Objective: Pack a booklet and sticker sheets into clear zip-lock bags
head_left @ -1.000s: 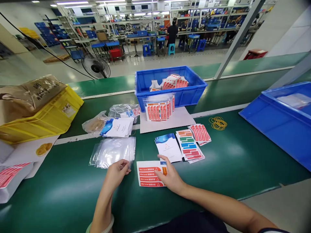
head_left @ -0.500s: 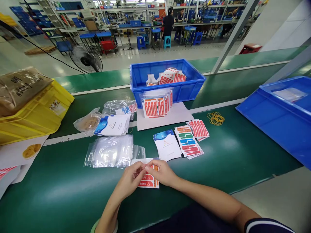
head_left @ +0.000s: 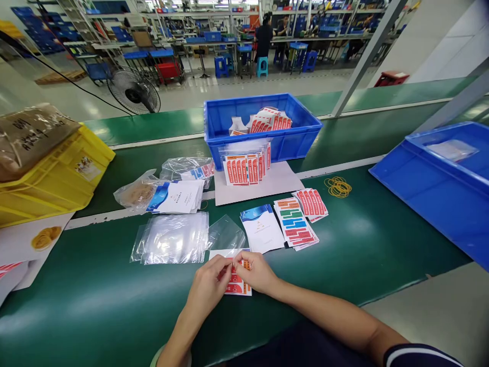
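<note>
Close together near the front of the bench, my left hand (head_left: 211, 280) and my right hand (head_left: 256, 271) pinch the near edge of a clear plastic bag (head_left: 227, 233). The bag stretches away from my fingertips. Red and orange label sheets (head_left: 239, 288) lie on the bench beneath my hands, partly covered by them. To the left is a stack of clear plastic bags (head_left: 178, 239). Booklets with a blue and white cover (head_left: 263, 229) lie just beyond my right hand, beside multicoloured label sheets (head_left: 294, 221) and red label sheets (head_left: 312, 204).
Filled bags (head_left: 246, 168) stand on white card against a blue bin (head_left: 263, 135). More booklets (head_left: 181, 196) lie at the left, near a yellow crate (head_left: 57, 178). Rubber bands (head_left: 338, 187) and another blue bin (head_left: 431, 178) are at the right.
The clear bag has lifted and swung up to the right at its far end. My left hand has shifted slightly right, and both hands stay pinched together.
</note>
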Available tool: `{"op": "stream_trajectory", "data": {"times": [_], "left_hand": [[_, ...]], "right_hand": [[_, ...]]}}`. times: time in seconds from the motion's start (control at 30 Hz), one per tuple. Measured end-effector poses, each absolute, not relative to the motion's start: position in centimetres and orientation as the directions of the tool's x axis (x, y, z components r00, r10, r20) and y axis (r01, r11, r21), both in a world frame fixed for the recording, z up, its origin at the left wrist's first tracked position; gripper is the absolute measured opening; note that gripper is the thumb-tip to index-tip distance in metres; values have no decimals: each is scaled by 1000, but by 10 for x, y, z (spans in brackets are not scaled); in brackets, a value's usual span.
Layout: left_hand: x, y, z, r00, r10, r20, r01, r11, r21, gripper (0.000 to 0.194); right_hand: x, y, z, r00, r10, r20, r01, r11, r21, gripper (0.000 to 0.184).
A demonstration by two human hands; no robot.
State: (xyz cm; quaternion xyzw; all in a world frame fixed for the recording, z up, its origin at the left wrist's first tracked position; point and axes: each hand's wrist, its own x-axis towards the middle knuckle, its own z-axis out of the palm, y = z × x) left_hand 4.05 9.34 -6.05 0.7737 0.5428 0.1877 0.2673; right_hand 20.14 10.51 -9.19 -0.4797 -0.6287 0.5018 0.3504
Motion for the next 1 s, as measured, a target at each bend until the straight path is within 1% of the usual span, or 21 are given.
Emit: {"op": "stream_trajectory", "data": {"times": [0.1, 0.17, 0.23, 0.33, 0.4, 0.47, 0.57, 0.63, 0.7, 0.77, 0.87, 1.0], "left_hand": [[43, 91, -66, 346, 937, 47, 799, -320, 509, 22], [45, 90, -69, 339, 937, 79, 823, -336, 457, 23], [46, 90, -70, 315, 944, 99, 831, -325, 452, 21], [47, 89, -70, 298, 951, 89, 821, -302, 484, 20], [48, 88, -69, 310, 947, 80, 828, -310, 468, 22], [50, 87, -69, 304, 947, 101, 862, -319, 395, 24], [51, 85, -68, 256, 947, 193, 925, -298, 236, 25], [49, 84, -66, 206, 940, 271, 956, -252, 150, 24], [46, 84, -61, 152, 930, 334, 976, -195, 99, 22], [46, 83, -54, 144, 929, 342, 981, -180, 74, 21], [51, 77, -44, 235, 935, 265, 962, -263, 76, 24], [62, 69, -37, 309, 930, 197, 932, -338, 131, 22]], "right_hand": [[201, 107, -92, -277, 959, -56, 333, 41, -942, 17], [201, 108, -92, -280, 958, -61, 356, 44, -934, 20], [201, 108, -92, -295, 954, -49, 344, 58, -937, 21], [201, 108, -92, -310, 950, -25, 337, 85, -938, 20], [201, 107, -92, -324, 946, -18, 354, 104, -929, 19], [200, 107, -93, -338, 941, -14, 373, 121, -920, 21], [198, 106, -93, -351, 937, -4, 396, 144, -907, 23], [197, 104, -92, -351, 936, -6, 417, 151, -896, 24], [198, 103, -90, -354, 935, -7, 433, 157, -888, 24], [201, 103, -85, -350, 937, 10, 438, 173, -882, 20], [208, 106, -76, -321, 945, 54, 437, 199, -877, 12], [215, 106, -65, -313, 946, 84, 456, 227, -861, 16]]}}
